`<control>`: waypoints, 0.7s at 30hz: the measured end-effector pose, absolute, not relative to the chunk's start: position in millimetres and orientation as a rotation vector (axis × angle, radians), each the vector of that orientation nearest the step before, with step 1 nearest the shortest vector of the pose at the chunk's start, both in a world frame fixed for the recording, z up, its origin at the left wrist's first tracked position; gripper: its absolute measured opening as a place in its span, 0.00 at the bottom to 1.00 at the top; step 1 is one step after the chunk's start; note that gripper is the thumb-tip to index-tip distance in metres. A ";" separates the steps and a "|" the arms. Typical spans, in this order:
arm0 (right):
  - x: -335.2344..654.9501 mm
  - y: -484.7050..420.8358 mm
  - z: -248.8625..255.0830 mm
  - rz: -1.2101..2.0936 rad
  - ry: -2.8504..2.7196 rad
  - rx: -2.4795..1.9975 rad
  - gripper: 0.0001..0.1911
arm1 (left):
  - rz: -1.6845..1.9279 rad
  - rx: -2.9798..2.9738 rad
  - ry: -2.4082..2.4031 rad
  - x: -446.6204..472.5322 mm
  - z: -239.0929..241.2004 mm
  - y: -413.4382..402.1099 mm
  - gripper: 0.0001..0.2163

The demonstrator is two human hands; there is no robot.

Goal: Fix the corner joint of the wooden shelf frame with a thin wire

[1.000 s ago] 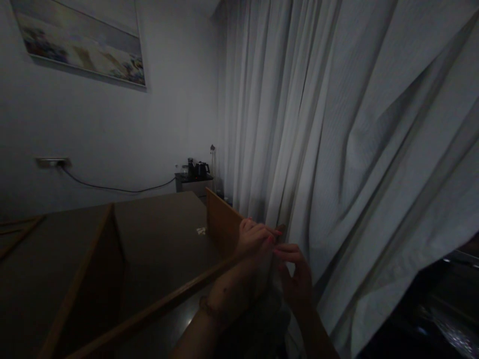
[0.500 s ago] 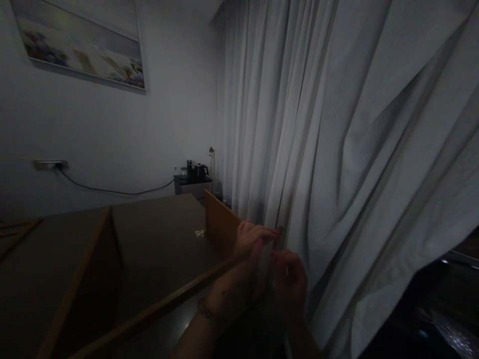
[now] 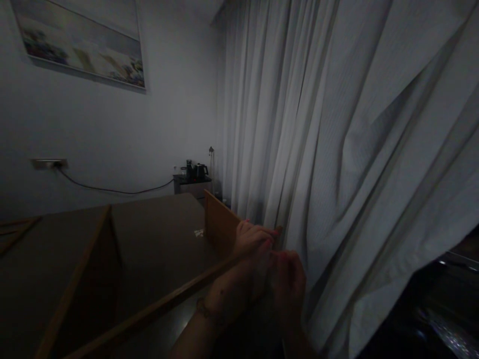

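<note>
L hand lies curled over the top right corner of the wooden panel, where the long rail meets it, w/ fingertips closed on what seems a fold of the grey curtain hanging just beside that corner. R hand sits just below & right of it, touching it, fingers curled shut against the same fold; too dark to tell if cloth is inside the grip. Beyond the panel's far end, a kettle on a small side table by the wall, cable running left, painting above.
</note>
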State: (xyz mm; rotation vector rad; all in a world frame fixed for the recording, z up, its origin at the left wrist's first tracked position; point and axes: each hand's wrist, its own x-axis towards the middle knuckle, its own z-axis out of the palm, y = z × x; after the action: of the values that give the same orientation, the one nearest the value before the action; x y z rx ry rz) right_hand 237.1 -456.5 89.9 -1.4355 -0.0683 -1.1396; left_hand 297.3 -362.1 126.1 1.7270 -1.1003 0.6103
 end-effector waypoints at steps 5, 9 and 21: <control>235.6 -453.2 91.4 -1.148 -0.011 -1.432 0.22 | 0.638 1.721 -1.136 302.3 127.0 -360.2 0.13; 236.2 -448.1 91.8 -1.137 0.046 -1.392 0.22 | 0.667 1.731 -1.146 297.9 131.0 -357.6 0.14; 237.3 -462.9 92.8 -1.191 -0.116 -1.534 0.19 | 0.643 1.745 -1.107 308.6 125.6 -363.0 0.17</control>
State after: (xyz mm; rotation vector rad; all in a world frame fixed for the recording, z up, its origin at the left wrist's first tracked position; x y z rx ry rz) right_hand 237.3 -462.9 92.8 -1.5338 -0.1164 -1.1915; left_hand 308.6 -363.0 125.6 1.7454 -1.1071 0.6429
